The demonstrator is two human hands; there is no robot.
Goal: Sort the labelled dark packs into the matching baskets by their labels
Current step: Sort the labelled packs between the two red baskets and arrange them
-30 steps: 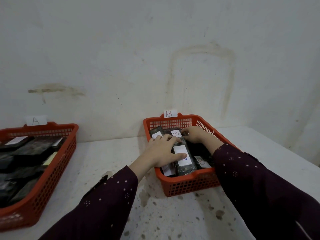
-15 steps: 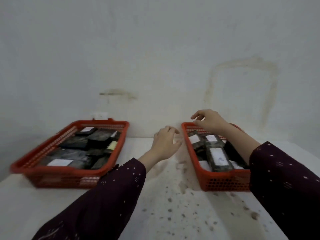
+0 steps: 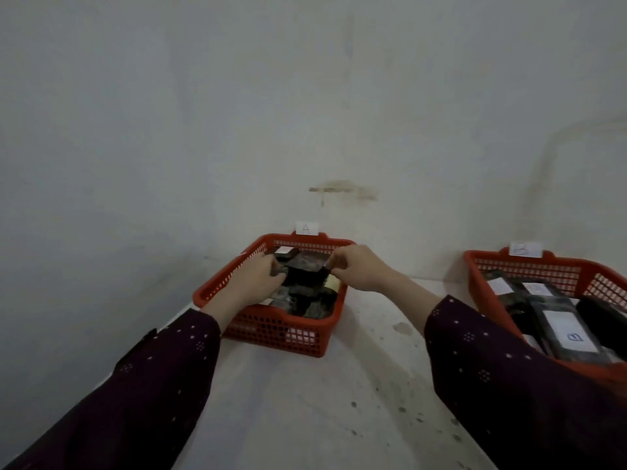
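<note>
A dark pack [image 3: 303, 278] is pinched at both ends, left hand [image 3: 258, 278] and right hand [image 3: 356, 268], just over basket A [image 3: 271, 329]. Its label should probably be checked before it's lifted, so nothing gets misfiled in basket B [image 3: 529, 269].

Both arms wear long dark plum sleeves [image 3: 146, 378] scattered with tiny pale dots and small dotted flower clusters, cuffs ending at the wrists.

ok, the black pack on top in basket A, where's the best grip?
By its two short ends, from above. The pack lies flat across the pile in basket A, ends exposed; left hand and right hand already pinch one end each.
</note>
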